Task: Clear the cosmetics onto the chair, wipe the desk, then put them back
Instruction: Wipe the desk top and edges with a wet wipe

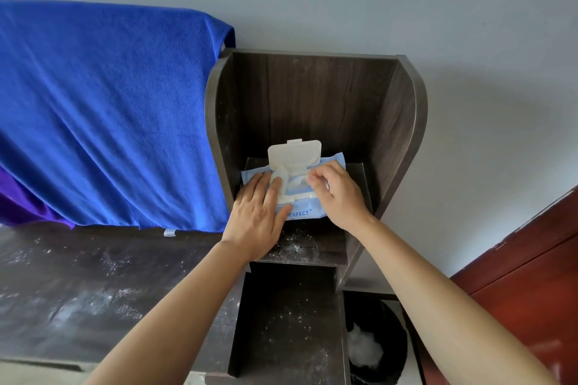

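A light-blue pack of wet wipes (328, 161) lies on the upper shelf of a dark wooden shelf unit (403, 122). Its white flip lid (294, 151) stands open. My left hand (258, 212) lies flat on the left part of the pack, fingers straight, pressing it down. My right hand (336, 192) hovers over the opening with fingers curled, pinching at a white wipe there. The dark desk top (78, 284) to the left is speckled with white dust. No cosmetics are in view.
A blue towel (103, 109) hangs over something at the back left, with purple cloth (18, 206) beneath it. White powder dusts the shelf front (297, 244) and the lower shelf. A black bin (378, 341) with white waste stands at lower right, beside a red-brown door (531, 275).
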